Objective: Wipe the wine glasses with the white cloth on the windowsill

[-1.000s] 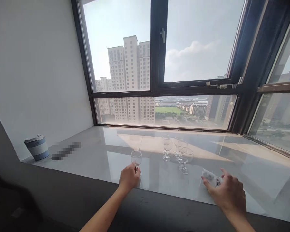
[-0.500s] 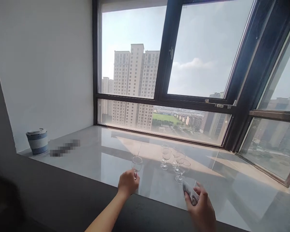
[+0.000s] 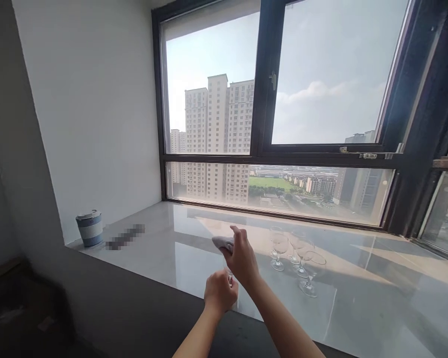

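My left hand (image 3: 221, 291) is closed around a wine glass (image 3: 228, 270) near the front edge of the sill. Most of that glass is hidden behind my hands. Just above it, my right hand (image 3: 243, 254) grips a folded grey cloth (image 3: 221, 242), close to the glass's top. Whether the cloth touches the rim, I cannot tell. To the right stand several clear stemmed wine glasses, among them a near one (image 3: 309, 288) and one farther left (image 3: 278, 245).
A glossy tiled windowsill (image 3: 153, 261) runs under a dark-framed window (image 3: 209, 159). At its left end stand a blue-and-white lidded cup (image 3: 90, 229) and a blurred-out dark item (image 3: 125, 237). The sill's front edge drops to a dark wall.
My right hand has swung left with the cloth, from beside the standing glasses to above my left hand. The left hand keeps its hold on the wine glass. The view has shifted slightly.
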Available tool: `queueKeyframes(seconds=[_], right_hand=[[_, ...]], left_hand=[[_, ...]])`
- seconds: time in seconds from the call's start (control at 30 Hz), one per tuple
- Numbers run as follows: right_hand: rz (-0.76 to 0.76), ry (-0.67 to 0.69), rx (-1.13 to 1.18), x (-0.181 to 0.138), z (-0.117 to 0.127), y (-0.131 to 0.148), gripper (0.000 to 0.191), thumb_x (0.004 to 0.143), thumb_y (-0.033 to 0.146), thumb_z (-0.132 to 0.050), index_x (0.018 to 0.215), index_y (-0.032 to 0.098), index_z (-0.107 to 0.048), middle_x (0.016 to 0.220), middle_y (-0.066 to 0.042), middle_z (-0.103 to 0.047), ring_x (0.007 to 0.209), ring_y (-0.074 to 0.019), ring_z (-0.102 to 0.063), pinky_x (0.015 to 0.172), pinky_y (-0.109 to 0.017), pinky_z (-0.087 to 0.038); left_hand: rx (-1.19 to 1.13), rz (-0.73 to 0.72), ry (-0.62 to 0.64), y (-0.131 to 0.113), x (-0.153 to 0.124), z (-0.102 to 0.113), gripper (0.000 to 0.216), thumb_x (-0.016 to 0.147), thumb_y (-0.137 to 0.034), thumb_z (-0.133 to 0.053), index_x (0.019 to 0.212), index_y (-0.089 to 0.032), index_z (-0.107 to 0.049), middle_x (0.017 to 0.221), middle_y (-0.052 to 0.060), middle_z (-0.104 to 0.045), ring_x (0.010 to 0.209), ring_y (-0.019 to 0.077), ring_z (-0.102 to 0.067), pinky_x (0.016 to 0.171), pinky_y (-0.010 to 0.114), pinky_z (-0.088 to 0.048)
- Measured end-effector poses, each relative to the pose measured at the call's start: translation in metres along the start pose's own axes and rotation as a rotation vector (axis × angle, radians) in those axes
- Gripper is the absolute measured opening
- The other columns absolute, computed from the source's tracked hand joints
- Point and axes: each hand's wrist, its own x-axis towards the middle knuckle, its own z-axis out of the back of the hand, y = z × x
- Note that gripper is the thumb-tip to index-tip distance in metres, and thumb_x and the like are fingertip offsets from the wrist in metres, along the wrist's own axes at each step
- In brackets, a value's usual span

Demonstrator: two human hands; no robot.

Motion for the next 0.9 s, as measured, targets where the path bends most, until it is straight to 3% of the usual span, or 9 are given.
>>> queueKeyframes(seconds=[0.2,0.47,0.67,0.9], right_hand=[[0.045,0.098,-0.11,-0.01,0.005,0.0,0.04,0.086,0.023,-0.047,0.125,0.016,-0.041,0.093,-0.008,-0.059,0.077,-0.0177,-0.056,0.063,-0.025,-0.039],[0.092,0.183,-0.195,-0.013,0.009,0.008,0.047,0.073,0.012,-0.049,0.119,0.017,-0.044,0.083,-0.004,-0.063,0.07,-0.0169,-0.055,0.06,-0.025,-0.031],[0.037,0.274,-0.225,-0.006,0.013,0.009,0.039,0.09,0.031,-0.04,0.126,0.016,-0.041,0.075,-0.005,-0.065,0.069,-0.0186,-0.059,0.061,-0.025,-0.031],[-0.014,0.466,-0.241,-0.008,0.016,0.009,0.061,0.096,0.049,-0.018,0.144,0.012,-0.027,0.077,-0.009,-0.068,0.067,-0.0205,-0.062,0.063,-0.028,-0.036]], left_hand=[[-0.008,-0.007,0.009,0.0,0.0,0.001,0.02,0.082,-0.024,-0.046,0.078,-0.016,-0.064,0.076,0.008,-0.065,0.075,0.0199,-0.061,0.062,0.028,-0.032],[-0.022,0.007,0.053,0.0,0.002,0.001,0.018,0.078,-0.017,-0.048,0.078,-0.016,-0.066,0.077,0.009,-0.067,0.075,0.019,-0.061,0.063,0.027,-0.032],[0.006,-0.011,0.038,-0.003,0.0,0.004,0.021,0.08,-0.022,-0.047,0.08,-0.015,-0.067,0.077,0.01,-0.068,0.075,0.0205,-0.062,0.064,0.029,-0.033],[0.032,0.016,0.093,-0.008,0.0,0.011,0.018,0.078,-0.019,-0.049,0.081,-0.015,-0.066,0.084,0.01,-0.068,0.083,0.0229,-0.063,0.068,0.03,-0.036]])
